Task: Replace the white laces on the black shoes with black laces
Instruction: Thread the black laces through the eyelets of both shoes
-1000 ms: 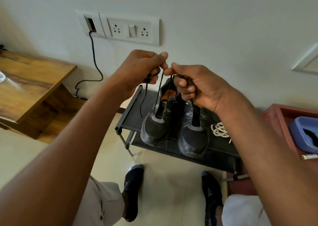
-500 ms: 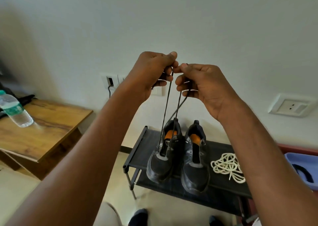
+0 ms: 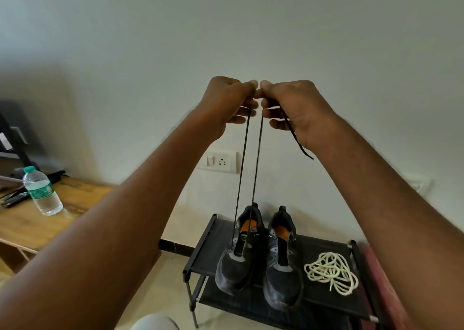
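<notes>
Both hands are raised before the wall, thumbs nearly touching: left hand (image 3: pixel 227 103) pinches one end of the black lace (image 3: pixel 254 179), right hand (image 3: pixel 291 106) pinches the other, whose loose tip hangs beside the right wrist. Two taut strands run down to the left black shoe (image 3: pixel 236 267), entering at its lower eyelets; exact eyelets cannot be made out. Wooden table (image 3: pixel 32 226) at left, cut off by the frame, carries blurred dark items, unidentifiable. Black shoe rack (image 3: pixel 208 249) holds both shoes on its top shelf; the right black shoe (image 3: pixel 282 277) stands unlaced, touching its partner. White laces (image 3: pixel 331 273) lie bundled on the same shelf, near the right shoe. Water bottle (image 3: pixel 41 191) stands on the table, green-capped, partly filled; label unreadable. Wall socket (image 3: pixel 221 161) partly hidden behind the strands
</notes>
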Demonstrator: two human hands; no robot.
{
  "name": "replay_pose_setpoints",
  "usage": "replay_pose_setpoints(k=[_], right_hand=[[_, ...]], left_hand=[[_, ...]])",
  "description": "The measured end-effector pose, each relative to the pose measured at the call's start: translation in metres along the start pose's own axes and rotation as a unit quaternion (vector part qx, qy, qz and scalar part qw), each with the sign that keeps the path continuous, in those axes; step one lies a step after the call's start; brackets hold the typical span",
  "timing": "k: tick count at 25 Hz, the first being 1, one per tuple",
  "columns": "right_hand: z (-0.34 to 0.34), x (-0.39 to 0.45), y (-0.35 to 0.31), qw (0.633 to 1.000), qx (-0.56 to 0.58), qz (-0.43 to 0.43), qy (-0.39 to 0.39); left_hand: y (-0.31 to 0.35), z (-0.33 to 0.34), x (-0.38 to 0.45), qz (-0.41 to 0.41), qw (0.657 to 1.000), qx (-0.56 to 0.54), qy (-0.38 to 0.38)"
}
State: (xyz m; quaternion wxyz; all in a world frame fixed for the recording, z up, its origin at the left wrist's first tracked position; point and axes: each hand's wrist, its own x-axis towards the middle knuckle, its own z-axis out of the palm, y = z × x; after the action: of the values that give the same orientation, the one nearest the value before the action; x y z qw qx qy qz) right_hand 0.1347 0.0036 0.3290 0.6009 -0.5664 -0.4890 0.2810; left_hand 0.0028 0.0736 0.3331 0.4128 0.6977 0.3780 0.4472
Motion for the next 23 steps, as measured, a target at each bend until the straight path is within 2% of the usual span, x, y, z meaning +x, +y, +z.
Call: replay_pose_setpoints(k=[3, 8, 10, 13, 15, 17, 21, 23], right_hand=[[0.002, 0.001, -0.011, 0.999, 0.032, 0.014, -0.002], [0.008, -0.009, -0.002, 1.000, 0.002, 0.002, 0.016], [0.008, -0.014, 0.021, 0.999, 0.028, 0.007, 0.016], [0.009, -0.029, 0.089, 0.994, 0.072, 0.078, -0.013], [0.012, -0.040, 0.151, 0.991, 0.003, 0.126, -0.032], [0.016, -0.052, 0.212, 0.977, -0.121, 0.155, -0.077], [0.023, -0.070, 0.315, 0.925, -0.312, 0.152, -0.152], [0.030, -0.074, 0.344, 0.885, -0.405, 0.138, -0.183]], left_hand=[[0.010, -0.007, -0.004, 0.007, 0.999, -0.039, -0.003], [-0.001, -0.023, -0.007, 0.028, 0.999, -0.036, -0.015], [-0.030, -0.025, -0.011, 0.016, 1.000, -0.009, 0.006], [-0.103, -0.017, -0.023, -0.033, 0.997, 0.060, 0.048], [-0.163, -0.004, -0.037, -0.089, 0.986, 0.140, 0.028], [-0.223, 0.012, -0.050, -0.143, 0.967, 0.212, -0.014], [-0.321, 0.049, -0.066, -0.199, 0.922, 0.317, -0.099], [-0.353, 0.064, -0.076, -0.221, 0.908, 0.330, -0.130]])
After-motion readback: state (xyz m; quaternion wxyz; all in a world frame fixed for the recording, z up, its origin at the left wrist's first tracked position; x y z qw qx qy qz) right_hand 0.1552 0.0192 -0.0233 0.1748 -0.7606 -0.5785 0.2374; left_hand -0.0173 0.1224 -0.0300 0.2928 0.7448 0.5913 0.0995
